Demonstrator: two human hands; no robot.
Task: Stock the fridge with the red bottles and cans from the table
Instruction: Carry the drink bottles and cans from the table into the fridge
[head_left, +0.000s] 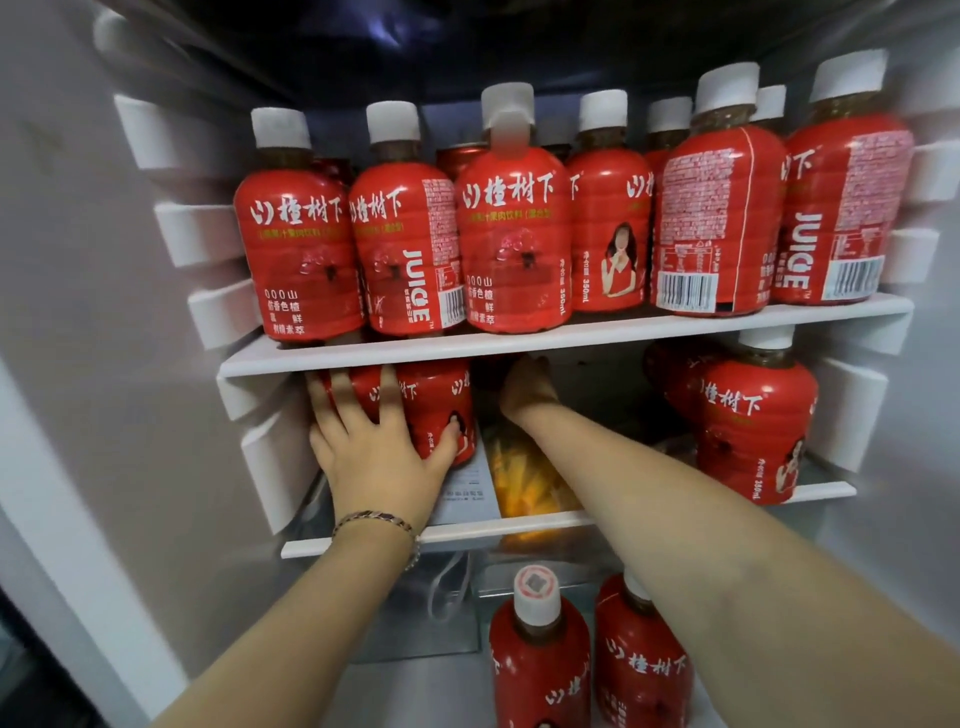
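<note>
Red juice bottles with white caps fill the fridge's top shelf (519, 343), with red cans (457, 156) behind them. At the left of the middle shelf (467, 532) stand two red bottles (434, 400) side by side. My left hand (374, 447) lies spread across their fronts, fingers straight, thumb against the right one. My right hand (527, 389) reaches deep into the middle shelf just under the top shelf's edge. Its fingers are hidden, with something dark red (488, 374) beside them. Another red bottle (753, 415) stands at the right of the middle shelf.
An orange packet (524, 478) and a white box (467, 488) lie on the middle shelf between my arms. Two more red bottles (540, 649) stand below, near my right forearm. White shelf rails (208, 234) line the fridge's left wall.
</note>
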